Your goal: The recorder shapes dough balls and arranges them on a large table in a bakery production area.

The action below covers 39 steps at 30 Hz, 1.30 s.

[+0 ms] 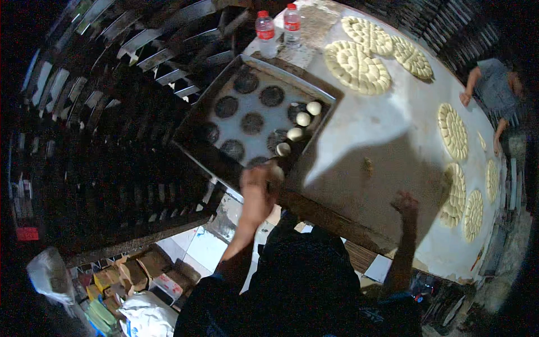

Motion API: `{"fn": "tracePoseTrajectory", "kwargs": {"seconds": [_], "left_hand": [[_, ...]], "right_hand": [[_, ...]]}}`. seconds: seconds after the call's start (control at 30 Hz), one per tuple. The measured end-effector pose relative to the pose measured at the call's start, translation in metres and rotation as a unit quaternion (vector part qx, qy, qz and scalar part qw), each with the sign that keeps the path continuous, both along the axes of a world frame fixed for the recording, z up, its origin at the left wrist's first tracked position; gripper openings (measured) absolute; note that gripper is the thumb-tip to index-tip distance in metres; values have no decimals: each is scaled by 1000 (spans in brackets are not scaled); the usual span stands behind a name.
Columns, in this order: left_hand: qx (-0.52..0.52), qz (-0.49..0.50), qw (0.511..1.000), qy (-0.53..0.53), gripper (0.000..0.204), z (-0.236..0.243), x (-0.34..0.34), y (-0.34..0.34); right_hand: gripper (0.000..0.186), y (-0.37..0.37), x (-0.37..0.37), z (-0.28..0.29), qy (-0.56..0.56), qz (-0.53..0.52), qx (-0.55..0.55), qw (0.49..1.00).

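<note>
My left hand [257, 188] reaches over the near edge of a square metal tray [227, 121] with dark round patches on its bottom. Its fingers are curled and somewhat blurred around what looks like a pale dough ball [275, 171], partly hidden. A slanting row of dough balls [295, 134] lies in the tray along its right side. Over the shaded part of the worktable [337, 185], my right hand [405, 203] hangs with fingers apart and nothing visible in it. A small brownish lump [368, 166] rests on the tabletop beyond that hand.
Flat rounds of portioned dough [359, 67] lie at the table's far side, and more rounds [452, 132] at its right. Two red-capped bottles [265, 31] stand behind the tray. Another person [497, 87] leans at the right edge. Boxes [132, 272] and a white sack [147, 314] sit lower left.
</note>
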<state>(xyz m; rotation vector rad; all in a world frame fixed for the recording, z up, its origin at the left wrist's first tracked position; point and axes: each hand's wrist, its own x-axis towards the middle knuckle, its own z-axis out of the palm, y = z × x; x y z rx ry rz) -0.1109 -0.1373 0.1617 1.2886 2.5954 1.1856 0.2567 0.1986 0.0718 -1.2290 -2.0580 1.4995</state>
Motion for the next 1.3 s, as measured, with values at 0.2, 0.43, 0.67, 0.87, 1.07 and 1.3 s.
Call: {"fn": "tracePoseTrajectory", "kwargs": {"seconds": [0.2, 0.43, 0.67, 0.87, 1.07, 1.3], "left_hand": [[-341, 103, 935, -1, 51, -46, -82, -72], [-209, 8, 978, 5, 79, -40, -81, -71], [10, 86, 989, 121, 45, -6, 1, 68], [-53, -469, 866, -166, 44, -78, 216, 323], [-28, -262, 964, -46, 47, -143, 320, 552], [-129, -213, 967, 52, 52, -174, 388, 608]], "right_hand": [[34, -202, -317, 108, 176, 298, 169, 923], [29, -210, -362, 41, 152, 406, 381, 817], [16, -48, -89, 2, -36, -28, 416, 908], [19, -2, 138, -52, -201, -225, 363, 882], [22, -4, 172, -46, -245, -222, 365, 870], [23, 0, 170, -33, -168, -263, 310, 898]]}}
